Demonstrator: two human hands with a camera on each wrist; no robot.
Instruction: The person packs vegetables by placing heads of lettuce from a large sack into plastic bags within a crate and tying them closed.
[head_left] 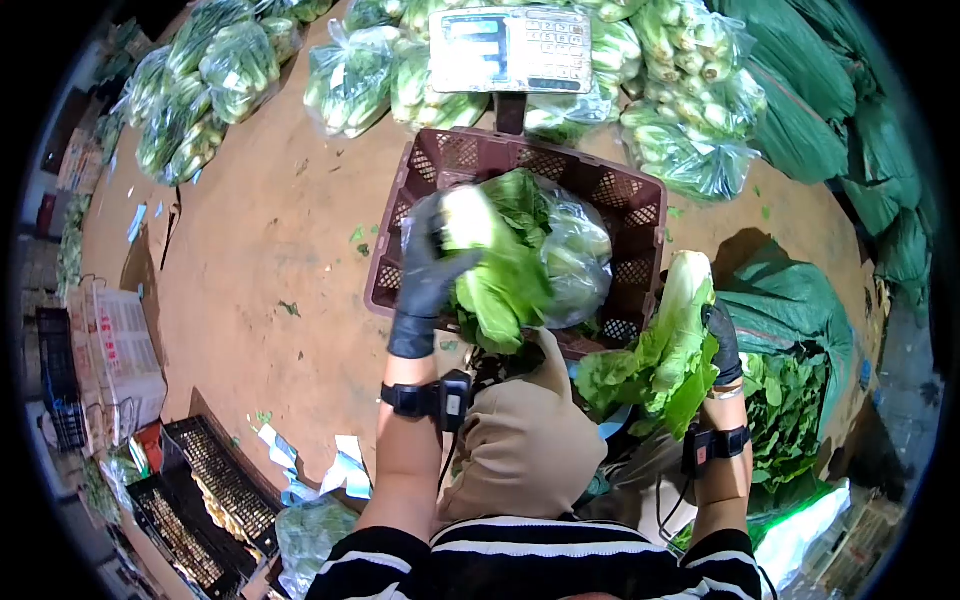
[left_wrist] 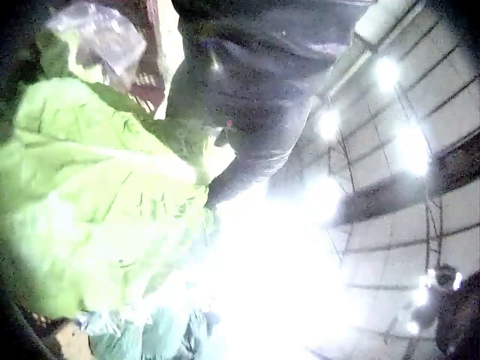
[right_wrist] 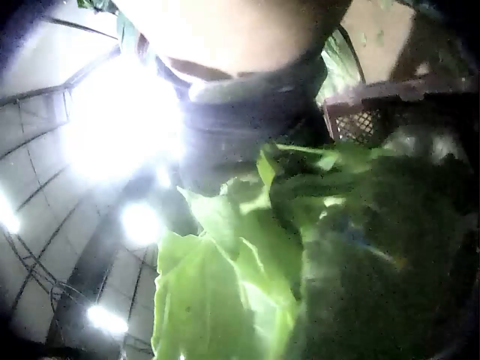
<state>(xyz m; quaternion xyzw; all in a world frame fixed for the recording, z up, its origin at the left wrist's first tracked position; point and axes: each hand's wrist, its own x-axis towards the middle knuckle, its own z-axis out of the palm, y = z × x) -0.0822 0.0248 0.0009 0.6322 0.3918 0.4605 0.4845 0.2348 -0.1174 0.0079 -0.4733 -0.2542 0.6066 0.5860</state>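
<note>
In the head view my black-gloved left hand [head_left: 425, 270] grips a leafy cabbage with a white base [head_left: 505, 265] over the brown plastic crate [head_left: 388, 255]; the motion blurs it. Broad pale-green leaves [left_wrist: 97, 187] of that head fill the lower left of the left wrist view. On the right, my gloved right hand [head_left: 724, 343] holds a second leafy cabbage [head_left: 675, 335], its white base pointing away from me and its leaves hanging toward my knees. Inside the crate lies a clear bag of greens [head_left: 580, 260].
A digital scale display [head_left: 512, 50] stands on a post behind the crate. Bagged greens [head_left: 350, 85] line the back. A green sack [head_left: 790, 310] with loose leafy greens [head_left: 775, 420] sits at my right. Black crates [head_left: 205, 510] lie at lower left.
</note>
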